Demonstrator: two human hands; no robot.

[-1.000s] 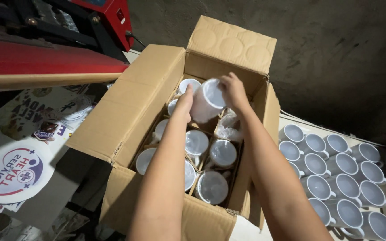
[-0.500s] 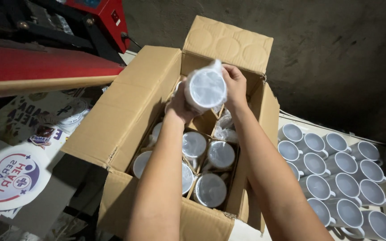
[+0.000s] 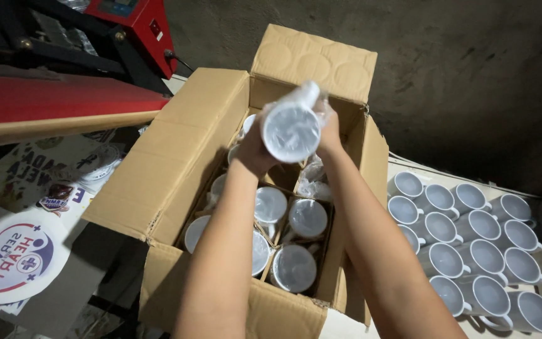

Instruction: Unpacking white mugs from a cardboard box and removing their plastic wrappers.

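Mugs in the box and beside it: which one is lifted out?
The plastic-wrapped white mug, held above the cardboard box by both hands; all the others rest in the box or beside it.

A pale work surface carries everything, with the open cardboard box standing on it as the landmark. Just right of the box, unwrapped white mugs stand upright in close rows on the same surface. Left of the box lie printed sheets and a round printed sticker, apparently on a darker, lower stretch, though the dim view leaves that uncertain.
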